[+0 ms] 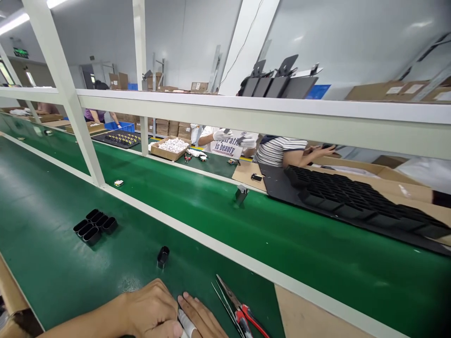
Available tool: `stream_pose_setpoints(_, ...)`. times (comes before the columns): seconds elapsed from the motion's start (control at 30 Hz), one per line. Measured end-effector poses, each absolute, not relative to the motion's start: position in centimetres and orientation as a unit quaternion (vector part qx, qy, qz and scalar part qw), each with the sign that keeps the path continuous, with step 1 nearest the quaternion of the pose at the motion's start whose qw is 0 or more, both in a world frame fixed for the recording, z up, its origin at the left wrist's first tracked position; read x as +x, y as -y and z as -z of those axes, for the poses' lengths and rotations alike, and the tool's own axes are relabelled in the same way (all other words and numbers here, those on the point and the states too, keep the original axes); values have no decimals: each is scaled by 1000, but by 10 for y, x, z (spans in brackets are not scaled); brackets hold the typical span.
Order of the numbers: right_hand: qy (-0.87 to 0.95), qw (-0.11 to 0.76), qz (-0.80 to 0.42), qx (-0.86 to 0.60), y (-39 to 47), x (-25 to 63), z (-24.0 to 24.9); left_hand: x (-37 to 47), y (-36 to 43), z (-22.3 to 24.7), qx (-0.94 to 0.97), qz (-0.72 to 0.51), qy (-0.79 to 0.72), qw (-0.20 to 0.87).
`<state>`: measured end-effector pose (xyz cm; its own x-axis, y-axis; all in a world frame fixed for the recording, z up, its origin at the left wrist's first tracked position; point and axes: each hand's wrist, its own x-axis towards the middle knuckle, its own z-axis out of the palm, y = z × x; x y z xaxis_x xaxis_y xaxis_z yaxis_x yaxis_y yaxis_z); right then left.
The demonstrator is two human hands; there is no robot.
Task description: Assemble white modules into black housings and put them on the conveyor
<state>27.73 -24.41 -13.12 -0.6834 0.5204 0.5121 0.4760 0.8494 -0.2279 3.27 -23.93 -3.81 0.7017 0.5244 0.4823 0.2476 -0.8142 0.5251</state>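
Note:
My left hand [151, 307] is at the bottom edge of the view, its fingers curled in a closed grip; whatever they grip is hidden. Close against it lies my right hand [204, 317], fingers stretched out and side by side. Between the two hands shows a whitish strip or wrapping [186, 324], too covered to name. To the right of my right hand lie red-handled long-nose pliers [241, 312] and metal tweezers [225, 305]. A single small black oval cup [163, 256] stands just beyond my left hand, apart from it.
Several black oval cups [95, 226] stand grouped at left. A white rail [183, 230] separates my bench from a green conveyor belt [190, 197] carrying a dark grey housing [241, 193] and a small part [119, 183]. Co-workers [225, 141] sit opposite, beside rows of black housings [359, 197].

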Motion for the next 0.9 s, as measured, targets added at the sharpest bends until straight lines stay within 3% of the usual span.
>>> stream_pose_setpoints(0.27,892,302,-8,-336,260,268,100,27,230,6,881,-400,-205,149)
stream_pose_setpoints(0.43,876,302,8,-375,265,261,104,-7,201,-52,900,-282,-327,51)
stream_pose_setpoints(0.53,878,288,21,-382,263,263,102,-47,153,-69,861,-176,-476,33)
stream_pose_setpoints(0.73,900,236,50,-364,263,268,86,-137,45,-74,749,-120,-651,12)
stream_pose_setpoints(0.9,896,229,3,-381,268,266,68,-163,4,-62,677,-79,-731,23)
